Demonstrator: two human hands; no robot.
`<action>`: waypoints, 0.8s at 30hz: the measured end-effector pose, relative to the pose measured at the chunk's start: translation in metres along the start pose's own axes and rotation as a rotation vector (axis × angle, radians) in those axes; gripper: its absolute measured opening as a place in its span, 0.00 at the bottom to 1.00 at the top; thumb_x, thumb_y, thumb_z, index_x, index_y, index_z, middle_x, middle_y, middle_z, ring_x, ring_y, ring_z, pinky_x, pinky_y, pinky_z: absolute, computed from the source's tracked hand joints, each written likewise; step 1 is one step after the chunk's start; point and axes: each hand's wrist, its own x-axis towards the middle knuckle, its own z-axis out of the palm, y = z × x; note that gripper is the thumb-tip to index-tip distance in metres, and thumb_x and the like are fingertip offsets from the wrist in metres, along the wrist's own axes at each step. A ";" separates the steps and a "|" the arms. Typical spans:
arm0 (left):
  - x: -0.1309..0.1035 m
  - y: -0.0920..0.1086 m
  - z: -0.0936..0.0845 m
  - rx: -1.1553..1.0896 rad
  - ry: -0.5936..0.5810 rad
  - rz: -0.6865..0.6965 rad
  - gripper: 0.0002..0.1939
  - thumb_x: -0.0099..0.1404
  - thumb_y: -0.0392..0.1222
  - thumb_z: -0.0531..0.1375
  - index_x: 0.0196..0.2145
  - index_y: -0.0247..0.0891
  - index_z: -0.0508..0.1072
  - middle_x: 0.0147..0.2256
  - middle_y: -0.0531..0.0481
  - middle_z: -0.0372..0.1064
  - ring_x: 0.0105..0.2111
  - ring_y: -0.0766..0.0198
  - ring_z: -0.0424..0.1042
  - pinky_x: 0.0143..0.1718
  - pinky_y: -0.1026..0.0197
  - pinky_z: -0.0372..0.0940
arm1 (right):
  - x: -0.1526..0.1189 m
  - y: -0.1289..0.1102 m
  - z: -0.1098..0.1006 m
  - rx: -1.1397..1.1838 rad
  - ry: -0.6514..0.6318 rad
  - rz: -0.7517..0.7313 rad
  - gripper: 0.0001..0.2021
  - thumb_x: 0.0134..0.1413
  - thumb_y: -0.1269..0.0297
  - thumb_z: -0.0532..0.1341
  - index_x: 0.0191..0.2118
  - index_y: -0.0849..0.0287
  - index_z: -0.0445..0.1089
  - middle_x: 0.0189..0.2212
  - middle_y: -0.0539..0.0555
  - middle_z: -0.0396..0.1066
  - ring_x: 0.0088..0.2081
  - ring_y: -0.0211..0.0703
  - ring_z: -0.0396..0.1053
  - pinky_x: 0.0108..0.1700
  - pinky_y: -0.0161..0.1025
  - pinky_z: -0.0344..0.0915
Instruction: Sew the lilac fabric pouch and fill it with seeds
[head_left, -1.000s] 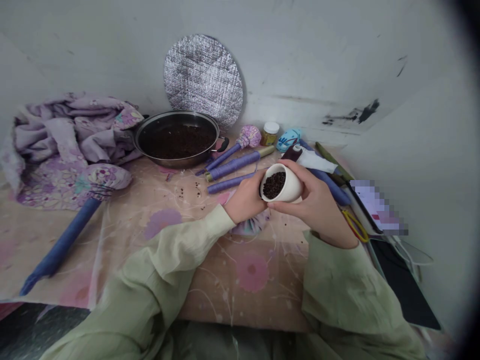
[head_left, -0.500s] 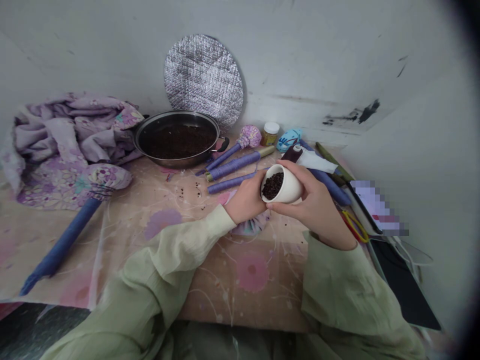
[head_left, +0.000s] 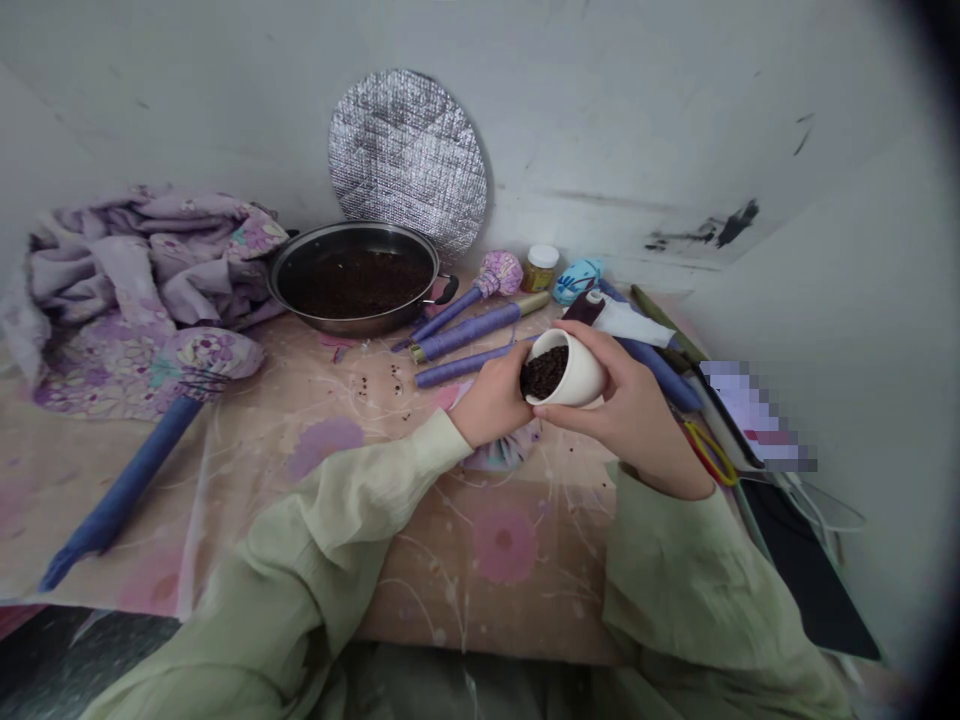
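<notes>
A white cup [head_left: 581, 370] is tipped to the left in my right hand [head_left: 634, 405], whose fingers and thumb wrap round its sides. Dark grains [head_left: 545, 372] have slid to the lower lip and spill over it at the left. Right beside that lip is my left hand [head_left: 495, 398], curled, with most of its fingers hidden behind the cup. Purple floral cloth [head_left: 504, 452] shows on both sides of the left hand and appears gathered in it. Where the grains land is hidden.
Behind stand a pan [head_left: 360, 325] of dark grains and a round silver mat [head_left: 409, 160]. Purple-wrapped sticks [head_left: 469, 332], a lidded jar [head_left: 540, 268] and a thread spool [head_left: 585, 308] lie beyond my hands. Floral fabric [head_left: 127, 270] and a cloth-headed mallet [head_left: 142, 470] are left; scissors [head_left: 709, 450] right.
The grains in the cup have shifted toward its lip and now spill over the left edge. Both hands stay in nearly the same place.
</notes>
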 end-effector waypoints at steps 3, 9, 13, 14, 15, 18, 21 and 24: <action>0.000 0.000 0.000 -0.005 0.001 0.003 0.28 0.49 0.31 0.61 0.49 0.32 0.63 0.46 0.40 0.70 0.44 0.53 0.71 0.44 0.54 0.66 | 0.000 0.001 0.000 0.009 -0.004 -0.001 0.33 0.40 0.64 0.68 0.55 0.51 0.60 0.53 0.53 0.63 0.54 0.51 0.63 0.57 0.49 0.60; 0.001 0.000 -0.001 -0.013 -0.006 0.004 0.27 0.50 0.31 0.60 0.50 0.33 0.63 0.46 0.40 0.70 0.44 0.53 0.71 0.45 0.53 0.65 | 0.000 0.001 -0.001 0.019 -0.002 0.008 0.34 0.39 0.64 0.68 0.56 0.51 0.60 0.53 0.53 0.63 0.54 0.51 0.63 0.57 0.49 0.60; 0.001 0.001 -0.002 -0.024 -0.006 -0.004 0.27 0.50 0.31 0.60 0.49 0.32 0.64 0.46 0.40 0.71 0.44 0.53 0.72 0.45 0.52 0.65 | 0.000 0.001 -0.003 0.036 -0.012 0.022 0.34 0.39 0.64 0.69 0.56 0.51 0.60 0.53 0.53 0.63 0.54 0.51 0.63 0.57 0.49 0.60; 0.002 0.002 -0.002 -0.029 -0.006 -0.007 0.27 0.50 0.31 0.60 0.49 0.32 0.64 0.46 0.39 0.71 0.44 0.53 0.71 0.45 0.52 0.65 | 0.000 0.001 -0.003 0.039 -0.013 0.026 0.34 0.39 0.64 0.69 0.56 0.51 0.60 0.53 0.52 0.63 0.54 0.50 0.63 0.58 0.49 0.60; 0.002 0.002 -0.002 -0.035 -0.007 -0.011 0.26 0.50 0.31 0.60 0.49 0.32 0.64 0.47 0.39 0.70 0.44 0.53 0.71 0.45 0.52 0.65 | 0.000 0.001 -0.004 0.042 -0.015 0.031 0.34 0.39 0.64 0.69 0.56 0.51 0.60 0.53 0.52 0.64 0.54 0.50 0.63 0.58 0.49 0.60; 0.003 0.003 -0.003 -0.051 -0.006 -0.014 0.26 0.50 0.31 0.60 0.49 0.30 0.65 0.46 0.39 0.71 0.44 0.53 0.71 0.45 0.53 0.65 | -0.001 0.001 -0.006 0.060 -0.010 0.034 0.34 0.40 0.64 0.69 0.56 0.51 0.60 0.53 0.52 0.64 0.54 0.50 0.63 0.57 0.48 0.60; 0.003 0.003 -0.003 -0.063 -0.011 -0.011 0.25 0.50 0.31 0.60 0.48 0.29 0.66 0.46 0.38 0.71 0.44 0.53 0.72 0.44 0.53 0.66 | -0.001 0.000 -0.007 0.075 0.003 0.032 0.34 0.40 0.64 0.69 0.56 0.51 0.60 0.53 0.52 0.64 0.54 0.50 0.63 0.56 0.48 0.62; 0.004 0.002 -0.002 -0.071 -0.008 -0.003 0.24 0.51 0.31 0.59 0.48 0.30 0.66 0.45 0.40 0.72 0.43 0.54 0.72 0.44 0.54 0.66 | -0.001 0.000 -0.007 0.081 0.004 0.034 0.33 0.40 0.63 0.68 0.56 0.51 0.60 0.53 0.52 0.64 0.54 0.50 0.63 0.56 0.48 0.62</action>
